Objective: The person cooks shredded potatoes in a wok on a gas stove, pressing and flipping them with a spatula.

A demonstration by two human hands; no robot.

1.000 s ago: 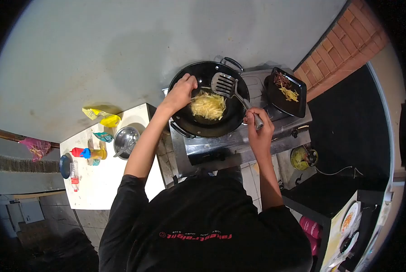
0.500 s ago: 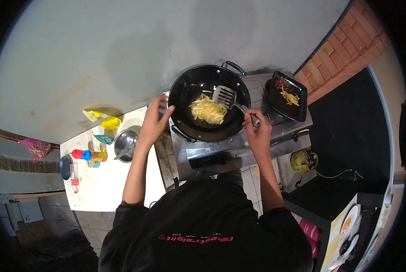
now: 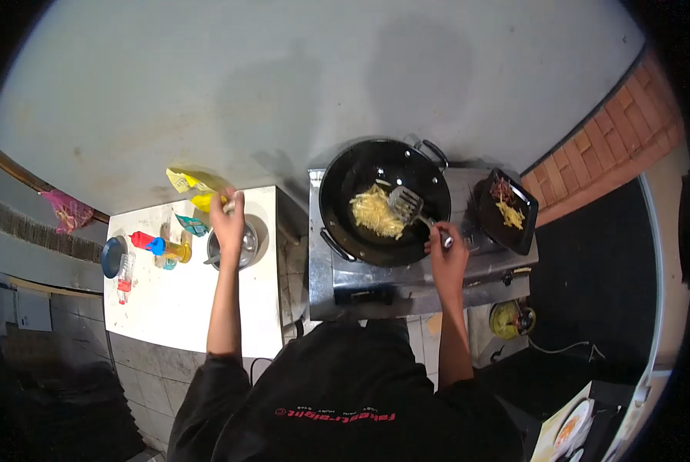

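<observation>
A black wok (image 3: 406, 250) stands on the steel stove (image 3: 322, 285) with pale yellow shreds (image 3: 374, 212) lying in it. My right hand (image 3: 447, 250) is closed round the handle of a slotted metal spatula (image 3: 406, 203), whose blade rests at the right edge of the shreds. Over the white table (image 3: 183, 308), my left hand (image 3: 228, 215) is above the metal bowl (image 3: 248, 250), close to the yellow packet (image 3: 187, 182). Its fingers are bent near the packet, and whether they hold anything is too small to tell.
Right of the wok is a black tray (image 3: 514, 239) with dark and yellow strips. Red (image 3: 140, 239) and yellow-and-blue (image 3: 177, 250) bottles, a teal packet (image 3: 192, 224) and a dark blue lid (image 3: 114, 257) are on the table. A gas cylinder (image 3: 506, 319) stands below the stove.
My left hand has moved left from over the wok to above the metal bowl. The spatula has shifted slightly within the wok. The whole view has tilted, so the stove appears lower.
</observation>
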